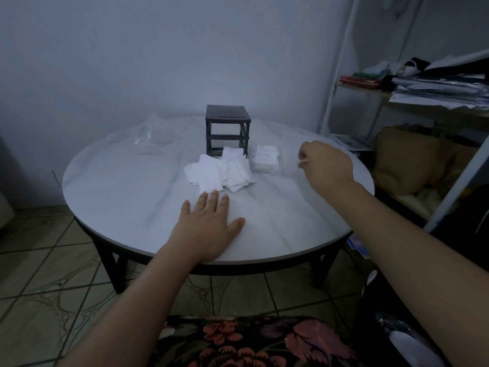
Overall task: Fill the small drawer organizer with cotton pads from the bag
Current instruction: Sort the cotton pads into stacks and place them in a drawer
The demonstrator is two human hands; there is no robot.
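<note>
A dark drawer organizer frame [227, 131] stands at the back middle of the round white table [127, 197], and its slots look empty. A loose pile of white cotton pads [219, 173] lies in front of it. To the right is a neat stack of pads [266, 158]. A crumpled clear bag [149, 137] lies at the back left. My left hand [209, 226] rests flat on the table, fingers straight, its tips just short of the pile. My right hand [324, 166] hovers right of the stack with curled fingers and seems to pinch the rim of a faint clear drawer [291, 152].
White metal shelving [341, 75] stands to the right of the table, stacked with papers and clothes. A tan bag [407, 160] sits on its lower level. A plain wall is behind the table, tiled floor below, and floral fabric lies on my lap.
</note>
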